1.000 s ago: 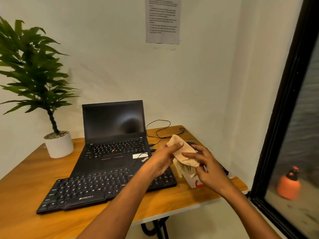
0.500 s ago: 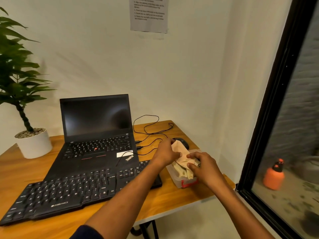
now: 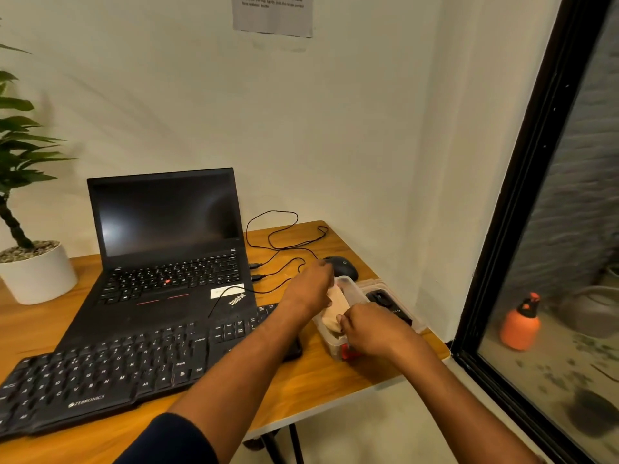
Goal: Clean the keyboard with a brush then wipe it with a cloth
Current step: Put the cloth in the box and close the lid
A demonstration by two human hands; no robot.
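A black external keyboard lies on the wooden desk in front of the laptop. A beige cloth sits folded inside a clear plastic box with a red clip at the desk's right end. My left hand presses on the cloth's far end and my right hand grips its near end, both over the box. No brush can be seen.
An open black laptop stands behind the keyboard, with thin cables trailing to a black mouse. A potted plant stands at the left. A black device lies in a second box. A window frame borders the right.
Both hands have lowered the cloth from mid-air down into the plastic box. The view has swung to the right and down.
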